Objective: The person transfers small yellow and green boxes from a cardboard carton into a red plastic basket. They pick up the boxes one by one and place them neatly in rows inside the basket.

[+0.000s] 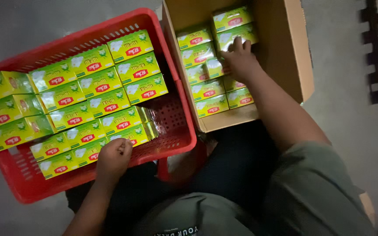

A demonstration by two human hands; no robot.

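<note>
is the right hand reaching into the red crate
No, the right hand rests on the green and yellow packets inside the cardboard box, while the left hand is at the red crate.

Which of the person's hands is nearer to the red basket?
Left. The left hand rests on the red basket's near rim, beside the green boxes. The right hand is apart, inside the cardboard box.
</note>
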